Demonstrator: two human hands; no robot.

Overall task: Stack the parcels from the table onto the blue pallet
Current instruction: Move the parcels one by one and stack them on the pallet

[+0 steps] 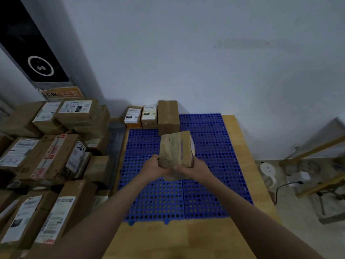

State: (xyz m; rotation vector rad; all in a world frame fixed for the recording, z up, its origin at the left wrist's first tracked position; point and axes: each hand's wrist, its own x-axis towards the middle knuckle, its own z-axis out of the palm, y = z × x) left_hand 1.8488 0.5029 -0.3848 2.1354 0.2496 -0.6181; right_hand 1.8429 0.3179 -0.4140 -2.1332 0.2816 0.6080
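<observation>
I hold a taped brown cardboard parcel (175, 149) above the middle of the blue perforated pallet (209, 193). My left hand (154, 168) grips its lower left side and my right hand (194, 170) grips its lower right side. Three parcels stand in a row at the pallet's far left edge: one with an orange base (133, 116), a small labelled one (149, 116) and a taller plain brown one (168, 116). A pile of labelled parcels (54, 152) covers the table to the left.
The pallet lies on a wooden board (242, 146) against a white wall. A dark panel (31, 53) leans at the upper left. To the right, on the floor, are a white round device (267, 170), cables and wooden frame legs (317, 186).
</observation>
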